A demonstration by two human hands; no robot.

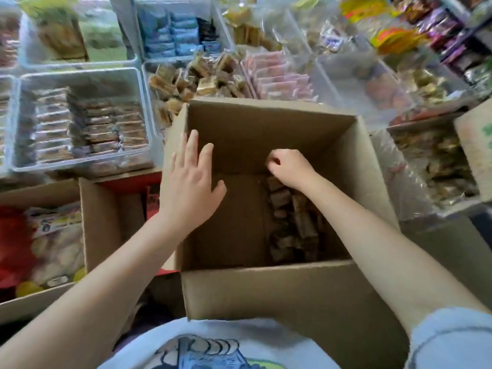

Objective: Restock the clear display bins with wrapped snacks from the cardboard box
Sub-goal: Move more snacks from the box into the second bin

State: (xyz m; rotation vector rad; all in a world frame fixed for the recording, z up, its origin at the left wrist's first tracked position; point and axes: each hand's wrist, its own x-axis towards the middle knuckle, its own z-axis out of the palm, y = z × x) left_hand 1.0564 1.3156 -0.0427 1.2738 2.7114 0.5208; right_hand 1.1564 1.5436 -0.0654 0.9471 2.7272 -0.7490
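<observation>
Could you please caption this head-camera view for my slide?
Right hand reaches into cardboard box of wrapped snacks; left hand steadies it.

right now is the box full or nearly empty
Nearly empty: the box shows bare floor on its left, with snacks only along the right.

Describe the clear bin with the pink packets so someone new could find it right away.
Start at the open cardboard box in the middle, where both hands are. Look just past its far rim, slightly to the right: the clear bin there holds pink packets standing in rows. The bin to its left holds loose brown snacks, and no nearby bin has pink wrappers.
</observation>
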